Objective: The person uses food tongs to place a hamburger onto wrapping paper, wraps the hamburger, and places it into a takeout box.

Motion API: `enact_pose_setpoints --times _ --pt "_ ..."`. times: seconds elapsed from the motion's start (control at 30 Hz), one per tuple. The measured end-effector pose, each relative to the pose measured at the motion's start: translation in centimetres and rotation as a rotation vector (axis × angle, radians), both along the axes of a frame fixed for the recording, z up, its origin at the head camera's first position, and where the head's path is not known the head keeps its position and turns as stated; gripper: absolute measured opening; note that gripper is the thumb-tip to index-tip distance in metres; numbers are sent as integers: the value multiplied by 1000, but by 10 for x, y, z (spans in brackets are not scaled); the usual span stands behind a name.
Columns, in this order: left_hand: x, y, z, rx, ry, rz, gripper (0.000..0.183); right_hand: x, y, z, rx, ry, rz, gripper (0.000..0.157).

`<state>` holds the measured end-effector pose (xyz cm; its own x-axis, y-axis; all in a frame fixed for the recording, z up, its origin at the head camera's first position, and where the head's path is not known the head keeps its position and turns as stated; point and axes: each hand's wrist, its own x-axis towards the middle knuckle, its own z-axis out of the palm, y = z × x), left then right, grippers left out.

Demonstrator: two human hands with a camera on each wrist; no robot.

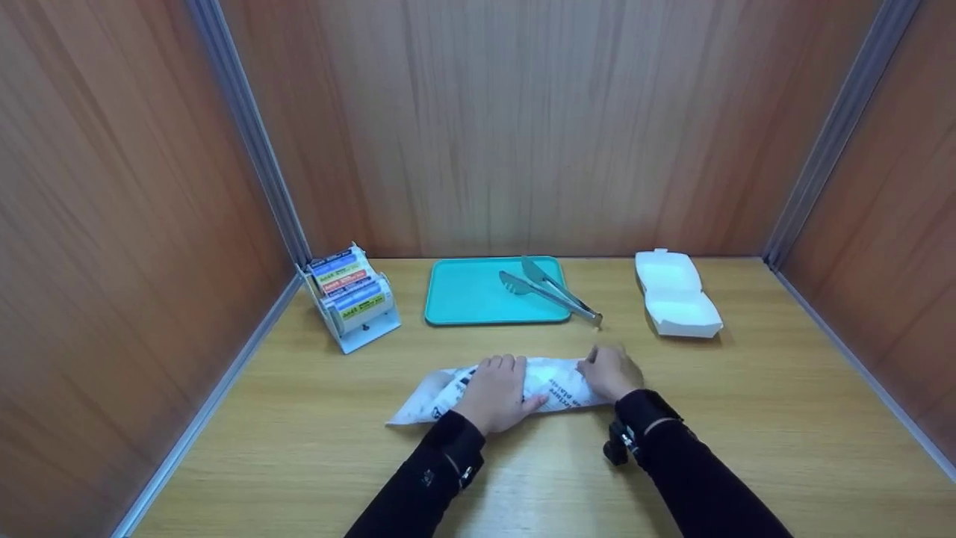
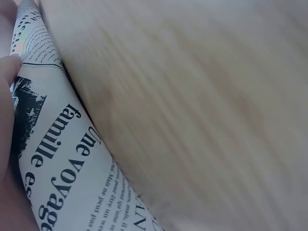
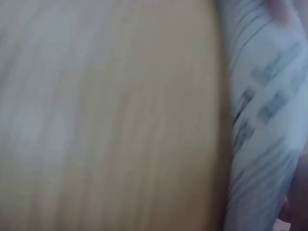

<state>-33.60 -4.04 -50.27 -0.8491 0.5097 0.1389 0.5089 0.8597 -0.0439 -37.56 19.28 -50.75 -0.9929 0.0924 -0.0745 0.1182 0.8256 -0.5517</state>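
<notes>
A long bundle of newspaper-print paper (image 1: 556, 381) lies across the table in front of me, rolled up, with a pointed flat flap at its left end. What is inside it is hidden. My left hand (image 1: 496, 392) rests over the middle of the bundle, fingers laid across the top and thumb out to the right. At the right end, my right hand (image 1: 612, 372) pinches the paper with bent fingers. Black French text shows on the paper (image 2: 67, 168) in the left wrist view. The right wrist view is blurred, with the paper (image 3: 264, 110) along its right side.
Behind the bundle lies a turquoise tray (image 1: 467, 291) with metal tongs (image 1: 556, 291) over its right part. A white clamshell box (image 1: 678, 295) stands open at the back right. At the back left is a label-roll dispenser (image 1: 351, 295). Wooden panels enclose the table.
</notes>
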Motion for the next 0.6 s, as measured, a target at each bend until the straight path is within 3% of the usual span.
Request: enact_pose_setpoints --times 0.1,0.17,0.4,0.6 --pt "1 -1 1 2 -14 5 86 3 16 -3 65 15 -31 56" --pt "1 -2 2 6 -21 5 86 4 26 -2 77 1 -49 64" --pt "2 -3 -2 7 -4 2 86 6 42 4 17 -106 -39 41" --pt "2 0 1 -7 -6 5 87 6 35 -1 31 -59 17 51"
